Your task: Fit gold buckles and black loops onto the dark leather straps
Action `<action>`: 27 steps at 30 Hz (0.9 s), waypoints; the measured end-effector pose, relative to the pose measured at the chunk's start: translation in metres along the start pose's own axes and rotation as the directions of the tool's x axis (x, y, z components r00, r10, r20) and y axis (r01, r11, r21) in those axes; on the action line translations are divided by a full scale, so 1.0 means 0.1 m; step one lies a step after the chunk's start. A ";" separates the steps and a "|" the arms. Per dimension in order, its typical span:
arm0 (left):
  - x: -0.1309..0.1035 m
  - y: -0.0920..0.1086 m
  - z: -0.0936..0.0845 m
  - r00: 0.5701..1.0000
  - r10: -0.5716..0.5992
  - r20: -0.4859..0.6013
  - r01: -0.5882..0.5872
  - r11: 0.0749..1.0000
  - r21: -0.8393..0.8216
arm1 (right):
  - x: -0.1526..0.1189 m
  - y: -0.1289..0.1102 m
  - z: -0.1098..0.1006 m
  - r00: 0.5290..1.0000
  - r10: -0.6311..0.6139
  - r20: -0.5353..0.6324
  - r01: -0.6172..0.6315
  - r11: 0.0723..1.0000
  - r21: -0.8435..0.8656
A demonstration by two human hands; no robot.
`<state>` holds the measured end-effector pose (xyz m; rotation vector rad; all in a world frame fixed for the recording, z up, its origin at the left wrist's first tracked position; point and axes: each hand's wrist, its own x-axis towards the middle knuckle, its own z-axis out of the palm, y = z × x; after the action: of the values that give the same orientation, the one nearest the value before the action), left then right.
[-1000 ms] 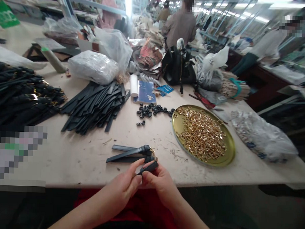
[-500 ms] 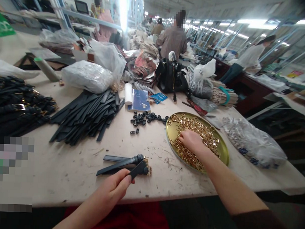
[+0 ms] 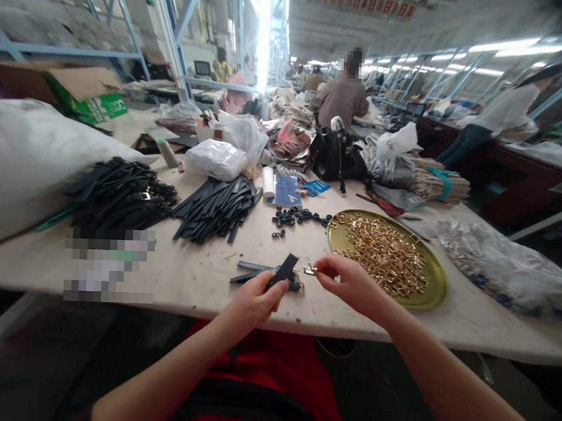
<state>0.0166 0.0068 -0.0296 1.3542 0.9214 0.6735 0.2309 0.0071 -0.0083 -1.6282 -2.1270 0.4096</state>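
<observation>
Pinched in my left hand (image 3: 262,299) is a dark strap (image 3: 286,269), its free end pointing up and away. Beneath it, a few finished straps (image 3: 251,275) with gold buckles lie on the table. My right hand (image 3: 347,280) grips a small gold buckle (image 3: 309,270) between thumb and fingers, just right of the strap and apart from it. To the right, a round gold tray (image 3: 437,293) holds a heap of gold buckles (image 3: 385,257). Small black loops (image 3: 299,216) are scattered beyond my hands.
Loose dark straps (image 3: 216,208) lie at the left, beside a pile of buckled straps (image 3: 120,195). A blue booklet (image 3: 287,191), a white roll (image 3: 268,182) and a black bag (image 3: 336,154) stand farther back. A plastic bag (image 3: 505,261) lies right of the tray.
My right hand has left the buckle heap and come toward my left hand, now with a buckle in its fingers. My left hand still holds the strap, now tilted more upward. The view has shifted left.
</observation>
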 end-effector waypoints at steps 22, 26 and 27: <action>-0.11 -0.18 0.00 0.989 -0.083 -0.122 0.047 0.961 -0.273 | -0.33 -0.58 0.88 0.940 0.316 0.127 -0.263 0.436 0.860; -0.04 -0.26 -0.01 0.991 -0.122 -0.046 0.096 0.921 -0.376 | -0.29 -0.51 0.98 0.945 0.293 0.144 -0.266 0.439 0.858; -0.02 -0.28 -0.02 0.989 -0.148 0.000 0.134 0.896 -0.422 | -0.28 -0.50 0.99 0.951 0.281 0.126 -0.247 0.454 0.856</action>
<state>0.0115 0.0029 -0.0567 0.8845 0.8309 0.7345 0.1460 -0.0310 -0.0744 -1.2635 -1.1913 1.3060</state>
